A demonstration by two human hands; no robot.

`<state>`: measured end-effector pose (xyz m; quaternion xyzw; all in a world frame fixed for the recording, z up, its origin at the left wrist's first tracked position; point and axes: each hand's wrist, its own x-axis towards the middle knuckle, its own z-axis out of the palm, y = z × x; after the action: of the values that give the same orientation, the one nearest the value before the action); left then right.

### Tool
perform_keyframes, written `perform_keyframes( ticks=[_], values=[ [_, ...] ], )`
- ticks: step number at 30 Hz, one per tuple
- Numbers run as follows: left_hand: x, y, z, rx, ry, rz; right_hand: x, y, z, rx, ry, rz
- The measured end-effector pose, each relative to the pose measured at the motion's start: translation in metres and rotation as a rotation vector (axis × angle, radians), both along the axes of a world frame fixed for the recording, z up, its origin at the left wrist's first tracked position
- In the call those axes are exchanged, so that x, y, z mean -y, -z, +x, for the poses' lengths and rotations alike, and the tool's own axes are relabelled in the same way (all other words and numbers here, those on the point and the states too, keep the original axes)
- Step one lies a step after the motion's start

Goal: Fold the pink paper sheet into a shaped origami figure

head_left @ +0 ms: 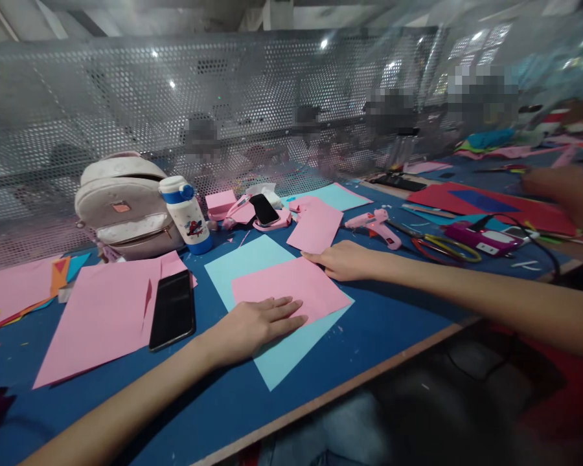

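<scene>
A pink sheet of paper (276,281) lies at an angle on top of a light blue sheet (282,362) on the blue table. My left hand (252,327) rests flat on the near left part of the pink sheet, fingers stretched out. At the sheet's far corner is my right hand (347,261), its index finger reaching to the corner and the other fingers curled in, closed at the paper's edge. The underside of that grip is hidden. Just beyond it lies another pink piece of paper (315,223), with a pink glue gun (376,226) to its right.
On the left are a phone (173,310), pink sheets (102,310), a white backpack (124,207) and a bottle (187,217). Scissors (442,248) and a purple power strip (483,238) with a cable lie right. Another person's hand (558,184) is at far right. A perforated metal screen (252,90) stands behind.
</scene>
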<state>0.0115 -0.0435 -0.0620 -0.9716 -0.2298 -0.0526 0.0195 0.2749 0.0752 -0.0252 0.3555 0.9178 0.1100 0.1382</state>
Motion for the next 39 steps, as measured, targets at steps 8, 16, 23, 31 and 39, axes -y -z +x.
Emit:
perform_keyframes(
  ticks=[8,16,23,31,39],
  values=[
    [0.000,0.001,0.001,0.022,0.001,0.009,0.009,0.007,-0.005,0.023,0.028,0.082],
    [0.019,0.000,0.013,0.024,-0.211,0.064,0.039,0.002,0.008,-0.245,-0.151,0.194],
    [0.029,0.011,0.030,-0.107,-0.339,0.318,0.068,0.011,0.028,-0.396,-0.508,-0.016],
    [0.029,0.000,0.042,-0.209,-0.327,0.315,0.058,0.018,0.031,-0.377,-0.533,-0.064],
    [0.020,-0.016,0.046,-0.140,-0.354,0.237,0.053,0.011,0.038,-0.391,-0.513,-0.071]
  ],
)
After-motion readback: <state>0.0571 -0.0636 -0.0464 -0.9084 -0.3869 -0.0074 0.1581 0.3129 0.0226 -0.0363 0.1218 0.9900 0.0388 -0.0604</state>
